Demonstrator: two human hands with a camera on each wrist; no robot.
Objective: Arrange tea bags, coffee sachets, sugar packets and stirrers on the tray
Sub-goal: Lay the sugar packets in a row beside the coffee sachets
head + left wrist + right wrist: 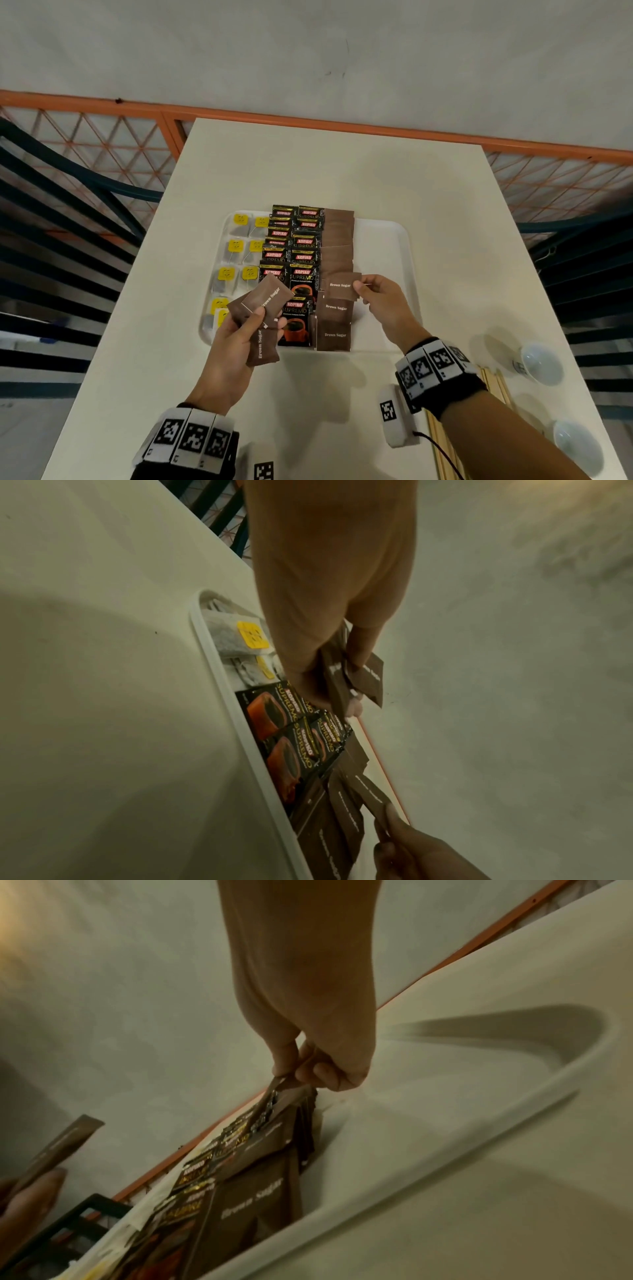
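A white tray (387, 246) holds yellow-tagged tea bags (236, 246) on its left, black coffee sachets (294, 253) in the middle and a column of brown sugar packets (337, 240) to their right. My left hand (239, 329) grips a fanned bunch of brown sugar packets (263, 305) above the tray's near left part. My right hand (373, 291) pinches one brown sugar packet (340, 286) by its right edge, low over the sugar column. In the right wrist view the pinched sugar packet (287, 1091) hangs from thumb and finger. Wooden stirrers (493, 380) lie on the table by my right forearm.
Two white cups (539, 363) stand at the table's right edge. The tray's right third (383, 274) is bare. A white tagged device (394, 414) with a cable sits beside my right wrist. Orange railing and dark chairs border the table.
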